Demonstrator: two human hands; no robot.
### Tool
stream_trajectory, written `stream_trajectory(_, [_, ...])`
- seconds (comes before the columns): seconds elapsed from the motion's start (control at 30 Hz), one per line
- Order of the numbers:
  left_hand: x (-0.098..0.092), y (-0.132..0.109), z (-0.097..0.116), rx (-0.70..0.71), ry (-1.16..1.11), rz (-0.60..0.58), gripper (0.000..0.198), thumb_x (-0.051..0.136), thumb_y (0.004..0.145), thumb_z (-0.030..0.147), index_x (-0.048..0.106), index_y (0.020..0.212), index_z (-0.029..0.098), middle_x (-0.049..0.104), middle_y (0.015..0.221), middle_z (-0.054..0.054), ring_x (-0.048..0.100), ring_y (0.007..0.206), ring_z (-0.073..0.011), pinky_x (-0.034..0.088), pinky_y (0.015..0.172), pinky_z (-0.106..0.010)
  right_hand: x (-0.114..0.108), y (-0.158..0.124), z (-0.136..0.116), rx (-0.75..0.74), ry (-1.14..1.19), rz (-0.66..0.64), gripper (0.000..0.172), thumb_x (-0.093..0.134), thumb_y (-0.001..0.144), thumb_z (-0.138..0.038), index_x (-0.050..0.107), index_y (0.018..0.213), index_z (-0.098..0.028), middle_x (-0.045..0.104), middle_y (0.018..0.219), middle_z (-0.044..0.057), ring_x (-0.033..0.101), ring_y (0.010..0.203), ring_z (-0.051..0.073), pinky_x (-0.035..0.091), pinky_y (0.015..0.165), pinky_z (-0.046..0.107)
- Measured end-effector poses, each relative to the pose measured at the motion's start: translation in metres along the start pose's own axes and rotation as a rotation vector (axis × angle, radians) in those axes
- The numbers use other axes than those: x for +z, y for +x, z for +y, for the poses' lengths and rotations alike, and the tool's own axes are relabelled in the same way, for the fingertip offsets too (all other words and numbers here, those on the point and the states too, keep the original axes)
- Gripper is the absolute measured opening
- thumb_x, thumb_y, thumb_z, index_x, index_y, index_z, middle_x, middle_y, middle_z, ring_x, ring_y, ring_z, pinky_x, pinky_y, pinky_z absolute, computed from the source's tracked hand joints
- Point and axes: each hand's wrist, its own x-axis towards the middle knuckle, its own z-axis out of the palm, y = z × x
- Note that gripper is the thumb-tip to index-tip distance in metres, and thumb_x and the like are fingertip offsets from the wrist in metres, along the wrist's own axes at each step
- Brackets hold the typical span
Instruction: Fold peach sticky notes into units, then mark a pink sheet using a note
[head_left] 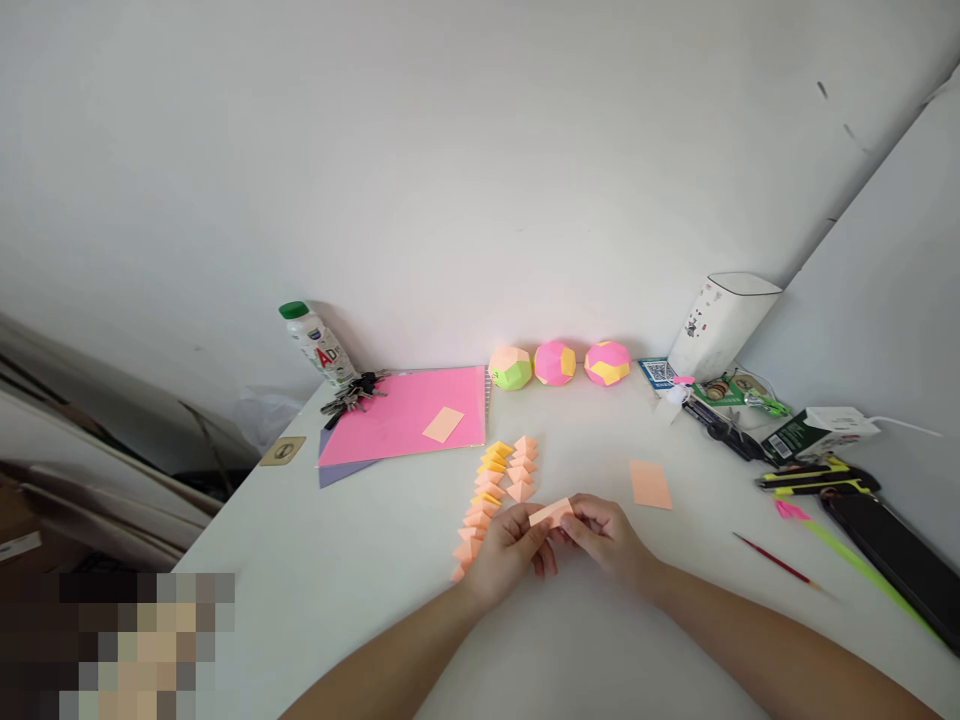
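left hand [508, 552]: bare; right hand [609, 535]: bare; forearms: bare to frame edge

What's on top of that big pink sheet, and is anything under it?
A small orange slip lies on the pink sheet, with keys at its far left corner. A purple sheet pokes out underneath; how far it runs beneath is covered.

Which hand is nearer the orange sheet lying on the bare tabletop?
Right. The right hand is just down-left of the orange sheet; the left hand is farther left, beyond the folded paper piece both hands pinch.
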Motion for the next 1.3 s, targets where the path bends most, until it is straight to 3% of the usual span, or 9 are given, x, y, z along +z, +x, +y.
stream_trajectory(0.23, [0.002, -0.001, 0.0, -0.048, 0.063, -0.017, 0.037, 0.057, 0.082, 0.052, 0.057, 0.084, 0.015, 0.064, 0.065, -0.001, 0.059, 0.048, -0.0117, 0.043, 0.044, -0.022, 0.0, -0.002, 0.0, 0.023, 0.021, 0.024, 0.032, 0.052, 0.09, -0.04, 0.061, 0.07, -0.017, 0.057, 0.066, 0.001, 0.052, 0.062, 0.014, 0.043, 0.062, 0.027])
stream_trajectory(0.4, [0.003, -0.003, -0.002, -0.087, 0.139, -0.012, 0.032, 0.057, 0.083, 0.048, 0.054, 0.08, 0.016, 0.062, 0.06, 0.0, 0.057, 0.046, -0.0116, 0.043, 0.045, -0.023, 0.003, -0.002, -0.009, 0.021, 0.179, -0.09, 0.029, 0.047, 0.093, -0.038, 0.062, 0.079, -0.018, 0.061, 0.065, 0.0, 0.061, 0.06, 0.015, 0.049, 0.063, 0.03])
stream_trajectory(0.7, [0.001, -0.005, 0.001, -0.1, 0.176, -0.025, 0.014, 0.056, 0.081, 0.03, 0.054, 0.083, 0.016, 0.06, 0.058, 0.002, 0.056, 0.048, -0.0114, 0.045, 0.049, -0.024, 0.005, -0.001, -0.015, 0.042, 0.318, -0.175, 0.012, 0.053, 0.087, -0.027, 0.061, 0.085, -0.018, 0.062, 0.067, 0.0, 0.067, 0.063, 0.019, 0.055, 0.065, 0.035])
stream_trajectory(0.83, [0.0, -0.005, -0.001, -0.105, 0.21, -0.055, 0.008, 0.055, 0.08, 0.023, 0.056, 0.083, 0.016, 0.059, 0.057, 0.002, 0.056, 0.049, -0.0114, 0.045, 0.05, -0.024, 0.005, -0.003, -0.012, 0.06, 0.219, -0.116, 0.007, 0.053, 0.078, -0.017, 0.059, 0.076, -0.019, 0.06, 0.066, -0.001, 0.065, 0.064, 0.018, 0.053, 0.061, 0.031])
stream_trajectory(1.03, [-0.001, -0.005, 0.001, -0.102, 0.243, -0.065, 0.008, 0.054, 0.081, 0.024, 0.053, 0.077, 0.017, 0.059, 0.051, 0.003, 0.054, 0.046, -0.0111, 0.042, 0.049, -0.023, 0.003, -0.004, -0.005, 0.036, 0.134, -0.007, 0.012, 0.049, 0.069, -0.01, 0.056, 0.065, -0.018, 0.054, 0.066, -0.002, 0.056, 0.06, 0.013, 0.045, 0.057, 0.026])
stream_trajectory(1.3, [-0.002, -0.001, 0.0, -0.098, 0.109, -0.017, 0.022, 0.059, 0.079, 0.039, 0.049, 0.077, 0.019, 0.051, 0.041, 0.007, 0.05, 0.037, -0.0107, 0.039, 0.044, -0.022, -0.005, 0.003, 0.007, 0.171, 0.269, 0.187, 0.008, 0.049, 0.072, -0.019, 0.049, 0.064, -0.02, 0.048, 0.053, -0.005, 0.044, 0.048, 0.011, 0.037, 0.049, 0.024])
